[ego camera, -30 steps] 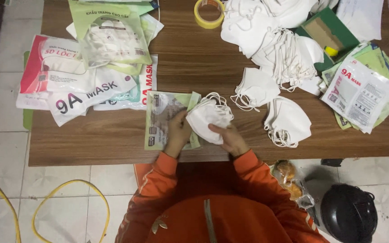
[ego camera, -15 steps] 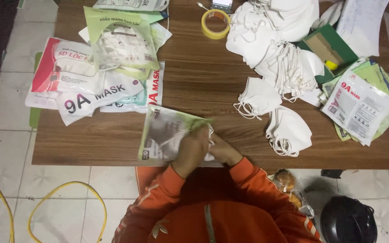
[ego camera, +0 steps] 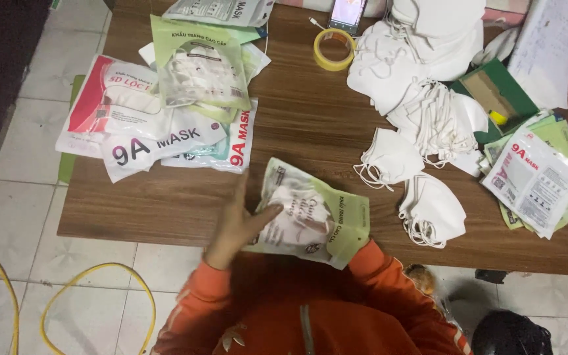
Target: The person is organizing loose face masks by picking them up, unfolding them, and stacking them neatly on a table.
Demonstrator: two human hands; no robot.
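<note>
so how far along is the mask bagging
Done: filled packets are piled at the table's far left. In hand: the left hand presses a green packet with masks inside; the right hand is hidden under it. Left: loose masks heaped at right, and empty bags beside them.

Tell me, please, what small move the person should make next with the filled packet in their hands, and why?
Probably set the green packet on the stack of filled packets at the table's far left. It already looks filled with white masks, and the left hand holds its left edge. The right hand is hidden beneath it, so the grip there cannot be judged.
</note>
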